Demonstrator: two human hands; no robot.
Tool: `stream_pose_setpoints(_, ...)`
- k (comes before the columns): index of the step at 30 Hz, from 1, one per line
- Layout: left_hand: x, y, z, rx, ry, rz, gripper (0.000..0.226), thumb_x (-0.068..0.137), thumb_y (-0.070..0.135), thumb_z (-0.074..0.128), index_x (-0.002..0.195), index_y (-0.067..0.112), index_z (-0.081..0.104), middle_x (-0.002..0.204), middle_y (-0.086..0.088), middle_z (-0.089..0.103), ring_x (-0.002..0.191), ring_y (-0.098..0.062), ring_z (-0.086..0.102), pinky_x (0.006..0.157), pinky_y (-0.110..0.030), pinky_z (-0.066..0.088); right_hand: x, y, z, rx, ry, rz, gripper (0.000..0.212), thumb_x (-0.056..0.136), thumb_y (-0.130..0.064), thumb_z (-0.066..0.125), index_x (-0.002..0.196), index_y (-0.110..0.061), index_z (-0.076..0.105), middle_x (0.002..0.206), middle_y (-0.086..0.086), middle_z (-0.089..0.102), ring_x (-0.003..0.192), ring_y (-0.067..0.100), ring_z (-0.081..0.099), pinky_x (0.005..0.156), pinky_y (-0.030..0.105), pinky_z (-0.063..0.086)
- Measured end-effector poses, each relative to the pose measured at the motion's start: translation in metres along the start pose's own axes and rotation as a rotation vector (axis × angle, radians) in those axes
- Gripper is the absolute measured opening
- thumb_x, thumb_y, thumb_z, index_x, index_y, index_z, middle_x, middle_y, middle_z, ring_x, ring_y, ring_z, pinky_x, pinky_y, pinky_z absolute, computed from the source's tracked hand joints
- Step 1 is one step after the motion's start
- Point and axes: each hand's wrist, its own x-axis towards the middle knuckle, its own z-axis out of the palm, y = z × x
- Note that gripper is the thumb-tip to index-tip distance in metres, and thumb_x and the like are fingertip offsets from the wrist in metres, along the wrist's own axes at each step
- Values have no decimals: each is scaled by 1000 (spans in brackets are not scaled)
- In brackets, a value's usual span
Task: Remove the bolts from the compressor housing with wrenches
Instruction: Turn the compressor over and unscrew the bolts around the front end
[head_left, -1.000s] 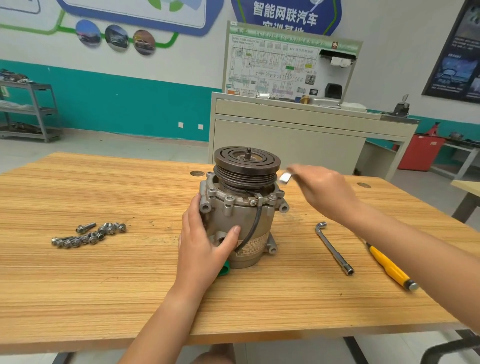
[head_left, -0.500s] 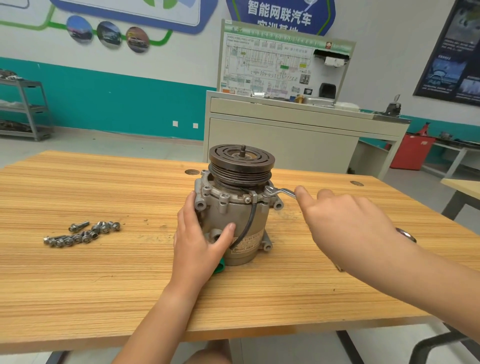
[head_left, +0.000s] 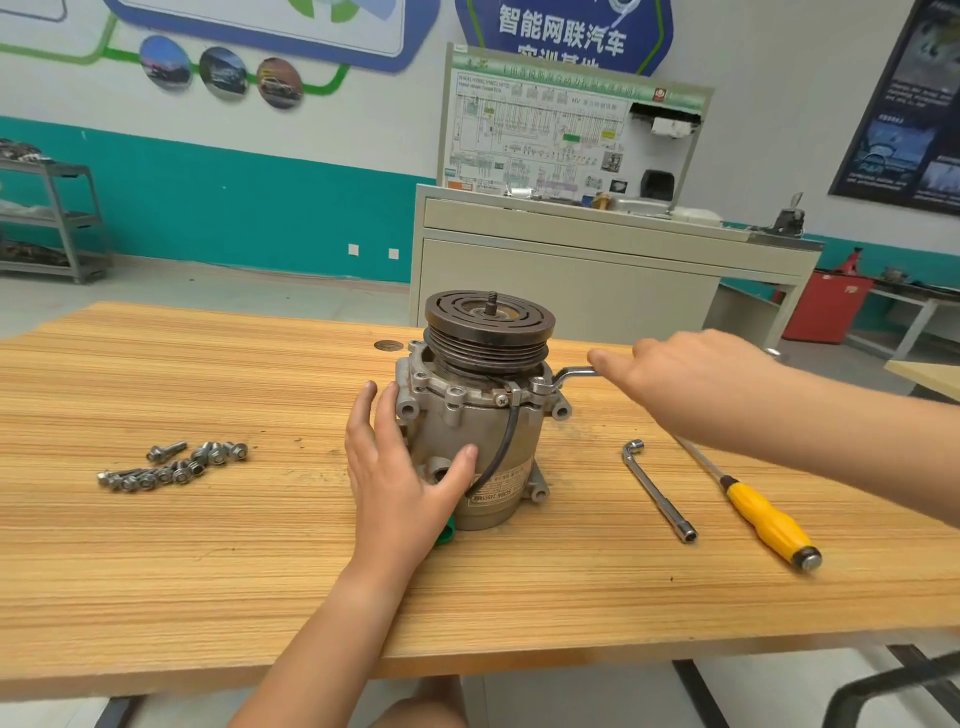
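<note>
Grey metal compressor housing sits mid-table, left hand bracing it with fingers spread. Right hand grips a bent steel wrench on the 3 o'clock flange bolt — next up, probably a steady swing to loosen it.

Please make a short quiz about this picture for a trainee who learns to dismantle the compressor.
1. True or false: the left hand holds the wrench set on the compressor.
2. Where do the loose bolts lie? A) left of the compressor B) right of it C) on its top
3. Fill in: the screwdriver handle is ____.
Key: 1 false, the right hand holds it; 2 A; 3 yellow.
</note>
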Motion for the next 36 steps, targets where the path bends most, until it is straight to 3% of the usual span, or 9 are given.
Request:
stream_pose_setpoints(4, 0, -1, 0, -16, 4, 4, 87, 74, 34, 73, 145, 15, 26, 153, -4, 11, 138, -9, 9, 114, -42, 21, 33, -3, 27, 125, 125, 10, 33, 90, 1, 43, 120, -12, 40, 87, 3, 54, 78, 22, 54, 66, 32, 49)
stream_pose_setpoints(8, 0, -3, 0, -36, -3, -9, 87, 74, 33, 73, 145, 17, 26, 153, -2, 11, 135, -3, 7, 115, -45, 21, 58, -18, 36, 220, 259, 13, 30, 91, 2, 38, 118, -7, 48, 105, 8, 61, 96, 26, 57, 76, 33, 47)
stream_pose_setpoints(14, 0, -3, 0, -78, -37, -20, 89, 75, 38, 69, 147, 20, 20, 154, 5, 8, 141, -8, 8, 116, -41, 19, 2, -6, 33, 623, 496, 259, 26, 97, -17, 38, 119, -7, 47, 72, 5, 54, 62, 31, 54, 53, 33, 37)
stream_pose_setpoints(20, 0, -3, 0, -67, -35, -21, 89, 75, 38, 70, 147, 18, 21, 154, 3, 8, 142, -11, 9, 115, -39, 19, -35, -28, 13, 465, 127, 192, 50, 97, -17, 32, 142, -30, 15, 83, -1, 54, 72, 22, 48, 57, 31, 34)
stream_pose_setpoints(25, -1, -4, -1, -56, -30, -17, 89, 74, 41, 69, 146, 18, 23, 154, 2, 10, 141, -13, 11, 115, -41, 21, -31, -40, -15, 258, 13, 193, 59, 87, -1, 37, 142, -14, 18, 67, -2, 42, 63, 22, 42, 44, 26, 24)
stream_pose_setpoints(27, 0, -4, -1, -56, -25, -16, 89, 74, 41, 68, 146, 18, 23, 153, 2, 11, 139, -7, 11, 115, -41, 21, -29, -50, -30, 212, -58, 178, 62, 87, 1, 38, 144, -3, 13, 86, 3, 56, 76, 26, 54, 50, 27, 32)
stream_pose_setpoints(29, 0, -4, 0, -59, -26, -14, 88, 74, 41, 68, 146, 18, 22, 153, 2, 11, 133, 0, 9, 114, -40, 21, -24, -54, -40, 202, -126, 158, 55, 88, 2, 40, 140, 2, 22, 89, 3, 55, 82, 26, 54, 52, 30, 34)
stream_pose_setpoints(32, 1, -5, 0, -83, -45, -10, 92, 73, 44, 68, 147, 20, 19, 153, 5, 10, 132, 2, 9, 114, -38, 22, -24, -47, -42, 147, -95, 115, 32, 90, -7, 42, 122, -9, 46, 62, -1, 32, 53, 16, 35, 40, 25, 26)
stream_pose_setpoints(36, 0, -7, 0, -123, -130, -26, 112, 62, 54, 71, 149, 30, 3, 154, 14, 0, 138, 1, 4, 111, -29, 15, -22, -23, -26, 94, -29, 62, 21, 93, -16, 33, 112, -14, 42, 59, -4, 34, 49, 10, 30, 40, 24, 21)
